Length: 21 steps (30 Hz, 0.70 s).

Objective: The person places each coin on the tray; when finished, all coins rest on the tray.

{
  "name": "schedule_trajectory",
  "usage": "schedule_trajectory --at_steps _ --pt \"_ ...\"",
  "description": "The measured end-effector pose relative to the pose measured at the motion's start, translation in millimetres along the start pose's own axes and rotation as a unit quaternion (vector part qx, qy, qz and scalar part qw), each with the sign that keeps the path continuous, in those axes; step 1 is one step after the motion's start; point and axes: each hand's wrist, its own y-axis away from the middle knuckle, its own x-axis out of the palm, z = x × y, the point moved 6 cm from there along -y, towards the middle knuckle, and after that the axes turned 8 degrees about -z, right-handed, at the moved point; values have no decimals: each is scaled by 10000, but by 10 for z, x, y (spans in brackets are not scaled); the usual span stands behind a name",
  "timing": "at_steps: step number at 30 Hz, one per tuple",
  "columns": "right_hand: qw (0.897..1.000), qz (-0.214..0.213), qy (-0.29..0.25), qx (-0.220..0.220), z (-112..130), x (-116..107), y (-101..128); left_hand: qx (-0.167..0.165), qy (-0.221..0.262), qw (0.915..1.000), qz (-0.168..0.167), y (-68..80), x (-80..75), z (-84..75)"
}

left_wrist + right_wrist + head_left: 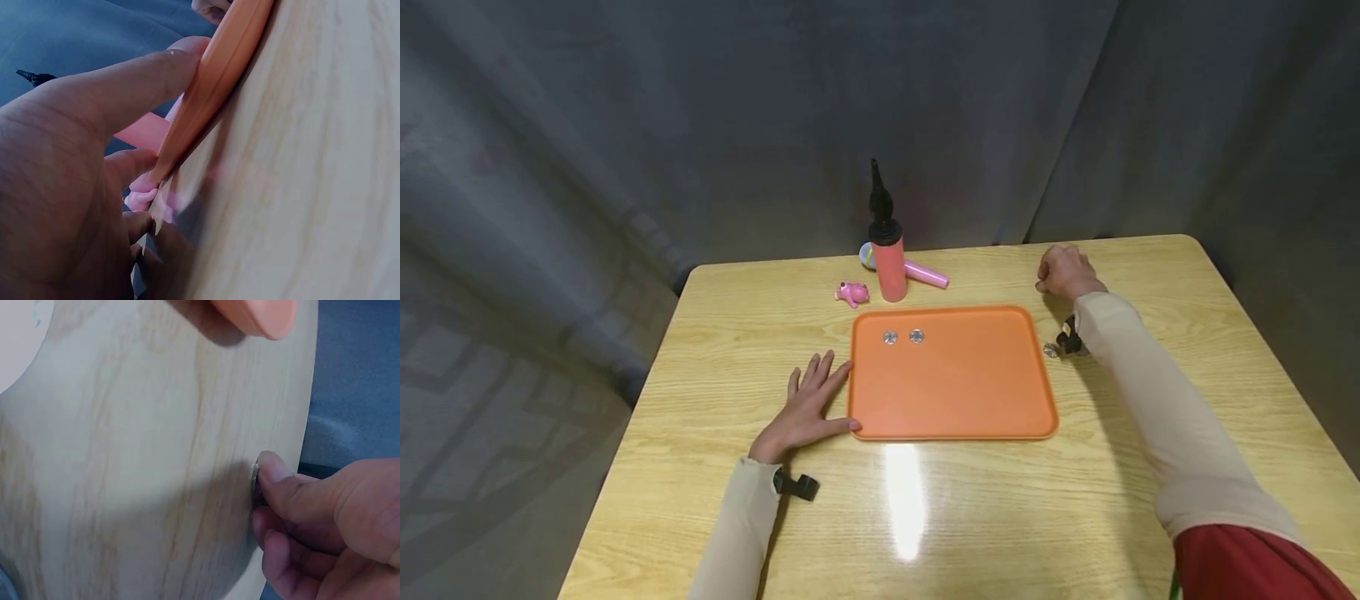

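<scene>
An orange tray (955, 400) lies in the middle of the wooden table (700, 350). Two silvery coins (890, 337) (916, 336) sit side by side in its far left part. My left hand (808, 400) lies flat on the table beside the tray's left edge. In the left wrist view its thumb (150, 75) touches the tray rim (219, 81). My right hand (1062, 271) is curled on the table beyond the tray's far right corner. In the right wrist view its thumb (275, 478) pinches a small silvery coin (255, 472) against the fingers, close to the table's edge.
A pink pump with a black nozzle (889, 250) stands behind the tray. A small pink toy (852, 292) lies left of it, and a pink-handled rattle (925, 273) lies behind it. Grey curtains surround the table. A small silvery piece (1051, 351) lies by my right wrist.
</scene>
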Motion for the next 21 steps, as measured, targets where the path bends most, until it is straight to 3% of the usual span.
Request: schedule_trajectory --at_steps 7,15,21 --pt "9995 292 -67 69 3 19 59 7 58 10000 -30 17 8 -13" --pt "9971 498 228 -522 118 -39 60 -5 -10 10000 -47 -7 -20 -13" --pt "9943 742 530 -558 122 -54 105 20 -42 10000 11 -8 9 -3"
